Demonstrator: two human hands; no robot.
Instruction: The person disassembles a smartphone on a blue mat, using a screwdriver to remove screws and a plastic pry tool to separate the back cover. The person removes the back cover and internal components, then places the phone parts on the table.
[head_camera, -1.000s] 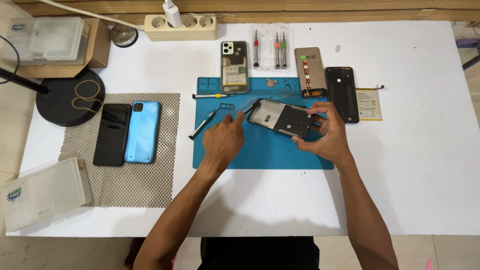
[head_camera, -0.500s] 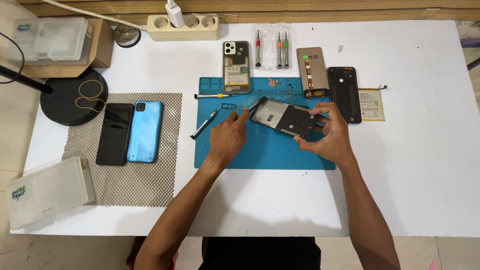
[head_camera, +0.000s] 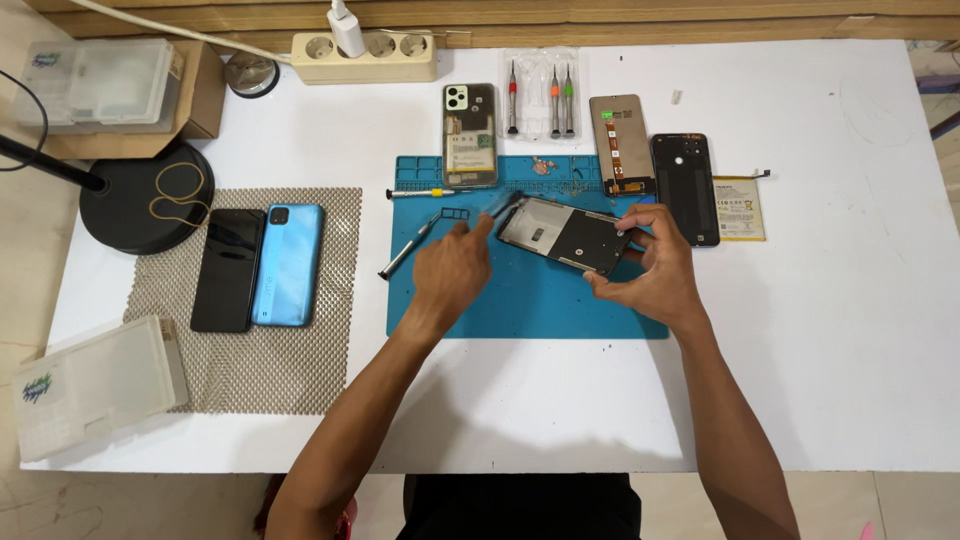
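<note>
Right hand (head_camera: 655, 270) grips the phone frame (head_camera: 565, 233) at its near-right end, tilted above the blue mat (head_camera: 520, 300). Long axis runs left-right. Left hand (head_camera: 452, 268) pinches a thin tool (head_camera: 502, 203) at the frame's left end.

White table (head_camera: 850, 360), pale tiled floor (head_camera: 30, 250)

Both forearms are bare, with no sleeves, watch or rings showing; the left hand (head_camera: 452, 272) and right hand (head_camera: 652, 272) wear no gloves, and dark clothing covers the torso (head_camera: 520, 505)
</note>
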